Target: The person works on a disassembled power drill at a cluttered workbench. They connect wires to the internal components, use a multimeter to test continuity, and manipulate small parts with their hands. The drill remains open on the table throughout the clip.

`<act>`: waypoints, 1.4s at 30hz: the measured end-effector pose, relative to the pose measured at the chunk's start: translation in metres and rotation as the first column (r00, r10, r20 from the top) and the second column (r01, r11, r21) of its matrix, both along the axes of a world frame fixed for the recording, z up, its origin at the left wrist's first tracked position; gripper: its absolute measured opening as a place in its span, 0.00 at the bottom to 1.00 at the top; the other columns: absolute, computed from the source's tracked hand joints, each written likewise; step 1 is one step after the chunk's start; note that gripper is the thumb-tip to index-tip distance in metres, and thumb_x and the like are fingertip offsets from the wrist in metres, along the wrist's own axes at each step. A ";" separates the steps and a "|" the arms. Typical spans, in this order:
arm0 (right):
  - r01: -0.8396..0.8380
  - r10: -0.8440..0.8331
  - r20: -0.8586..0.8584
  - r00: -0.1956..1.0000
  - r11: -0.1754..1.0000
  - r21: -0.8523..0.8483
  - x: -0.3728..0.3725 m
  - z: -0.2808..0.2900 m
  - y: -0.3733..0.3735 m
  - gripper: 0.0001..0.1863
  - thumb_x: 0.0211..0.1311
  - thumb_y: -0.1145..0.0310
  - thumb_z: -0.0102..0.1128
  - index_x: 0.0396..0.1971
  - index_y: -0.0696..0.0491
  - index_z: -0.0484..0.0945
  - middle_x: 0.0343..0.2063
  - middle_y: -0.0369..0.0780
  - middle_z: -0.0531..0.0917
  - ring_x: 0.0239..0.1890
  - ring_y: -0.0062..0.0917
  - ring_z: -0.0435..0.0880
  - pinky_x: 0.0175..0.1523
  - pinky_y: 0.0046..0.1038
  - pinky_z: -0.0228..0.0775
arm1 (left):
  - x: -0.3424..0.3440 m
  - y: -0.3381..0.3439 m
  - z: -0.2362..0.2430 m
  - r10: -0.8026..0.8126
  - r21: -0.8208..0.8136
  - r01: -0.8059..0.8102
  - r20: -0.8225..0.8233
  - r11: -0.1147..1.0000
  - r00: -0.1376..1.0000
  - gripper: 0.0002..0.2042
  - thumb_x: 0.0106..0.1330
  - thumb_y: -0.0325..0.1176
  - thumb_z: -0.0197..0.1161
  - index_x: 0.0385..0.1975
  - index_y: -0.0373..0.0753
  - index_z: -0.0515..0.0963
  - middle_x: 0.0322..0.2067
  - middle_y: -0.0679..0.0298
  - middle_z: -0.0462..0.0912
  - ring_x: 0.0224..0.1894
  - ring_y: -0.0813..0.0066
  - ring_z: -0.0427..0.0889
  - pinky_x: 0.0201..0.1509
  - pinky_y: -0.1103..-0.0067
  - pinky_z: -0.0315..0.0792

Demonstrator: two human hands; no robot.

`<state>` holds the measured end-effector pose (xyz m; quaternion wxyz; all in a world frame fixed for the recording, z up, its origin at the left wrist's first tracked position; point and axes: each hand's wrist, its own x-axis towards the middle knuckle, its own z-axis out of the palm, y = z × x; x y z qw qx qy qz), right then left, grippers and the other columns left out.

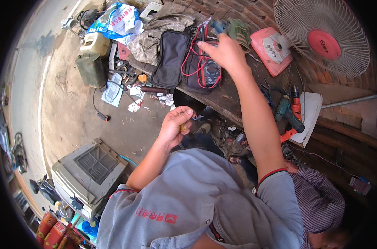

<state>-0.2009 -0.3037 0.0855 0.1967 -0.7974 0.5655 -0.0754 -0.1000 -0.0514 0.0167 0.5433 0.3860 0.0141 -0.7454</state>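
My left hand (177,125) is closed in front of my chest, thumb pressed to the fingers. Something small with a yellow part (182,128) shows below its fingers; its kind is unclear. Over the wooden bench (230,97), my right hand (226,52) reaches out with the thumb stretched apart and the other fingers mostly hidden. Just below it lies a multimeter (211,71) with red leads (183,66), beside an unzipped black case (170,58). A black probe (203,35) passes close to the right thumb. Beyond the fingers sits a blue object (218,26).
To the right are a pink-framed fan (323,43), its base (272,50), a green drill (286,110) and an orange drill (296,106). A jerrycan (95,43) and loose parts lie far left. A grey casing (91,170) stands near left; another person's striped sleeve (317,186) is near right.
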 end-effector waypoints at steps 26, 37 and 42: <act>0.213 -0.642 0.757 -0.121 0.728 0.652 -0.081 -0.029 0.242 0.11 0.78 0.67 0.48 0.37 0.59 0.75 0.23 0.32 0.72 0.22 0.12 0.64 0.27 0.19 0.56 | -0.015 -0.056 -0.005 -0.421 -0.412 0.320 -0.183 0.853 0.888 0.27 0.55 0.21 0.64 0.57 0.38 0.67 0.51 0.58 0.68 0.37 0.76 0.70 0.36 0.81 0.67; 0.479 -0.442 0.811 0.383 0.846 0.235 -0.132 -0.035 0.275 0.08 0.72 0.70 0.58 0.36 0.60 0.79 0.38 0.37 0.79 0.33 0.17 0.79 0.43 0.22 0.72 | -0.082 -0.021 0.016 -0.495 -0.369 0.702 0.514 0.609 0.700 0.13 0.69 0.30 0.66 0.51 0.34 0.78 0.42 0.66 0.83 0.43 0.80 0.79 0.50 0.79 0.74; 0.417 -0.485 0.874 -0.035 0.788 0.454 -0.164 -0.009 0.285 0.08 0.74 0.71 0.56 0.41 0.61 0.77 0.40 0.39 0.80 0.28 0.11 0.75 0.31 0.15 0.64 | -0.106 0.006 0.019 -0.559 -0.263 0.820 0.624 0.508 0.546 0.08 0.71 0.32 0.64 0.41 0.33 0.83 0.40 0.65 0.84 0.43 0.79 0.80 0.52 0.78 0.73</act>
